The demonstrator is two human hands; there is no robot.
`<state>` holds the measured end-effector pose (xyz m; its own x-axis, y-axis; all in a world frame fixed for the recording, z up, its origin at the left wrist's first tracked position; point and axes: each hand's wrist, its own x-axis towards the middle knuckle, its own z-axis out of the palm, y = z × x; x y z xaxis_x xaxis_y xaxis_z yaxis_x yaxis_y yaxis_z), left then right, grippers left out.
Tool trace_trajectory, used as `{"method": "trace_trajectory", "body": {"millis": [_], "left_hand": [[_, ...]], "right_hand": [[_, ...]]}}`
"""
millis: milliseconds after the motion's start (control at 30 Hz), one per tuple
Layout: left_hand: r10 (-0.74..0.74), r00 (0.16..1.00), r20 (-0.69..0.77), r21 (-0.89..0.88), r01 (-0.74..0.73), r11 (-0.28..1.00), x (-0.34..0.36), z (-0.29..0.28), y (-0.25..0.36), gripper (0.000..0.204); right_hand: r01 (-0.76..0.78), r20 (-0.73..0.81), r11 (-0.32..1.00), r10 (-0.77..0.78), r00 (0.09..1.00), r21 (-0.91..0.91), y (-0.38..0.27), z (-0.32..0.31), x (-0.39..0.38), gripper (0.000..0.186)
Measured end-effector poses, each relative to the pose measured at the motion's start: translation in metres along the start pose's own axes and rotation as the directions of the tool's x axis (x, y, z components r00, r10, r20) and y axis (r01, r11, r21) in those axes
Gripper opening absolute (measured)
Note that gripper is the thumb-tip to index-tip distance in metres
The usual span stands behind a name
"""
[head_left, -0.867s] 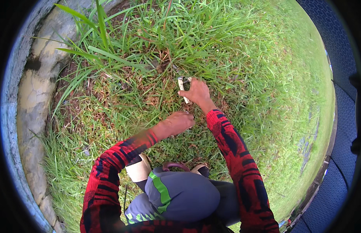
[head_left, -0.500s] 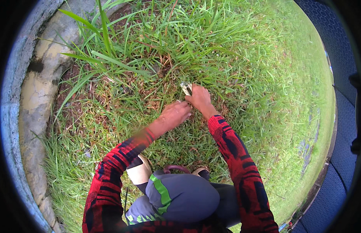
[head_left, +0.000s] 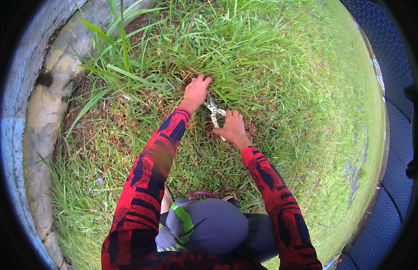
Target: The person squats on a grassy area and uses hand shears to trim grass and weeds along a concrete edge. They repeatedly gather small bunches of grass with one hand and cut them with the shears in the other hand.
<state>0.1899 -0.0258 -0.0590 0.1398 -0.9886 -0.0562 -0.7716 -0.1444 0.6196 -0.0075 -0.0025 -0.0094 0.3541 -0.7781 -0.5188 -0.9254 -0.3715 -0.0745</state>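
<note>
Holds pale clippers (head_left: 212,109) in the right grip (head_left: 233,127).
Reaches into grass (head_left: 224,83) beyond the clippers, leftward, with the left grip (head_left: 196,92); cannot tell if clenched.

The right hand (head_left: 232,128) partly hides the pruning shears (head_left: 214,110); their far blade tips (head_left: 209,100) are indistinct against the grass (head_left: 231,83).

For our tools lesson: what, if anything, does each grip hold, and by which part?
The right grip holds pale shears by their spread handles. The left grip is at the grass; whether it holds any cannot be told.
</note>
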Motion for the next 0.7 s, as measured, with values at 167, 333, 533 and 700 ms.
{"method": "trace_trajectory", "body": {"millis": [167, 333, 533, 700], "left_hand": [[-0.086, 0.986, -0.145, -0.219, 0.053, 0.974, 0.009, -0.012, -0.023, 0.032], [-0.281, 0.96, 0.017, -0.477, 0.255, 0.841, -0.051, -0.05, -0.045, 0.024], [-0.467, 0.862, 0.195, -0.533, 0.493, 0.687, -0.141, -0.094, -0.089, 0.027], [-0.407, 0.91, 0.081, 0.221, 0.381, 0.898, -0.164, -0.128, -0.1, 0.059]], "right_hand": [[0.105, -0.099, 0.989, -0.095, 0.991, 0.102, 0.043, -0.001, -0.009, 0.083], [0.167, -0.052, 0.974, -0.177, 0.983, -0.153, 0.072, -0.003, -0.012, 0.079], [0.114, -0.001, 0.979, -0.115, 0.993, -0.169, 0.019, 0.004, 0.006, 0.08], [0.032, 0.037, 0.971, -0.023, 0.999, -0.238, -0.014, -0.002, 0.013, 0.082]]}}
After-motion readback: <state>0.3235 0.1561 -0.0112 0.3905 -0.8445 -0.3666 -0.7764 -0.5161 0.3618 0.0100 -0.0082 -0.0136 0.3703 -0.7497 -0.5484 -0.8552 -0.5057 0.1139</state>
